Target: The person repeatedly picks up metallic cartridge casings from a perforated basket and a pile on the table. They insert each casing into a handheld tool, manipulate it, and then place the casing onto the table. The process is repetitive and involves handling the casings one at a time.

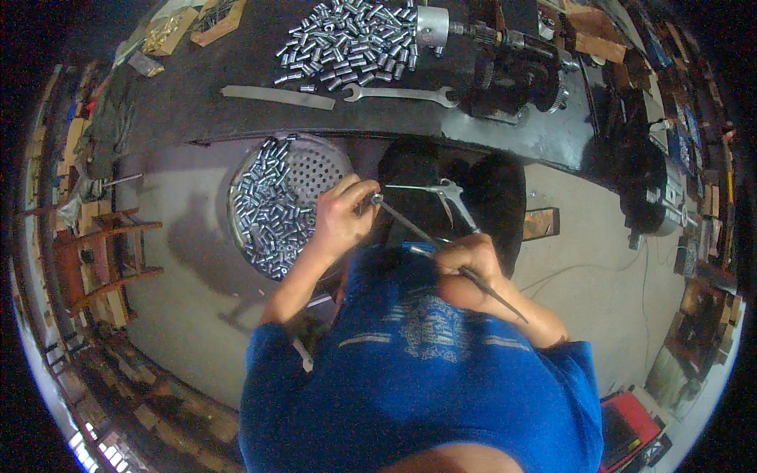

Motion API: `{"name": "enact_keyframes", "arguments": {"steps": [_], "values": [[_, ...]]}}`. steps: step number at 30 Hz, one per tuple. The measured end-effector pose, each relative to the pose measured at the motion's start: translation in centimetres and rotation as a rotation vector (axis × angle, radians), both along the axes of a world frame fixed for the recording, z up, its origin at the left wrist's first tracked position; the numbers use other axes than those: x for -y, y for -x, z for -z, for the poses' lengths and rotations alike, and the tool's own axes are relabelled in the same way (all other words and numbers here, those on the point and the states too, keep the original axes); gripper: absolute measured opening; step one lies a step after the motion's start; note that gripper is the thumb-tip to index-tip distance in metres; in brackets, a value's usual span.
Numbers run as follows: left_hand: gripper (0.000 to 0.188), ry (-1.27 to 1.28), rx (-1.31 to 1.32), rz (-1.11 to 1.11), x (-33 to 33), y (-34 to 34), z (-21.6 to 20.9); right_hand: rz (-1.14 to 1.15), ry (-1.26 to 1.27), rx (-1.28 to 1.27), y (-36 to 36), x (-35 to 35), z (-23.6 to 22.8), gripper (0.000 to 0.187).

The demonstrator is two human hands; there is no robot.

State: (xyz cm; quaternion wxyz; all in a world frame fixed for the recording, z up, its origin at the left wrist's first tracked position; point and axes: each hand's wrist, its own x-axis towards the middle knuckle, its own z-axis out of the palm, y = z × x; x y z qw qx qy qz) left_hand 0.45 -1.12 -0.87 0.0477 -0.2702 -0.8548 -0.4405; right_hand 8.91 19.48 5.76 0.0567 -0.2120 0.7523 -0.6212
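Observation:
My left hand (pixel 344 213) pinches a small shiny metal sleeve (pixel 377 199) between thumb and fingers, above the right rim of a round perforated metal tray (pixel 319 169). My right hand (pixel 471 264) is closed around a long thin rod (pixel 406 223), which looks like a slim file. The rod's far end meets the sleeve; whether it is inside the bore I cannot tell. Its other, pointed end sticks out behind my right hand. A grey air blow gun (pixel 449 191) lies just beyond the right hand, its handle end close to the fingers. Many small metal sleeves (pixel 264 205) fill the tray's left side.
On the dark bench (pixel 173 106) ahead lie a heap of metal sleeves (pixel 347 47), an open-end wrench (pixel 398 95) and a flat metal strip (pixel 277 97). Geared machinery (pixel 520 71) stands at the far right. A wooden chair (pixel 110 256) is at the left.

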Motion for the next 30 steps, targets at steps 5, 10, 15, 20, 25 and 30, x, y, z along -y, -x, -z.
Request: {"name": "enact_keyframes", "arguments": {"steps": [5,10,15,20,25,30], "values": [[0.026,0.072,0.013,0.083,0.0,-0.4,0.1,0.025,-0.044,0.062,1.2,0.8,0.7,0.026],[0.027,-0.033,-0.040,0.180,-2.5,-0.5,-0.6,0.139,-0.024,0.181,3.5,2.6,3.7,0.021],[0.018,0.083,-0.103,0.030,-1.2,3.2,-0.4,0.071,-0.003,0.099,2.0,-1.6,0.1,0.024],[0.018,0.291,-0.144,-0.101,-2.3,12.5,-2.7,0.157,-0.095,0.184,0.3,-2.5,0.3,0.025],[0.035,0.186,-0.144,-0.263,-3.4,21.6,-4.3,0.186,-0.085,0.125,-0.2,-1.1,1.9,0.023],[0.033,0.121,-0.125,-0.244,-1.1,18.0,-7.0,0.249,-0.039,0.045,-0.8,-1.4,3.5,0.020]]}}
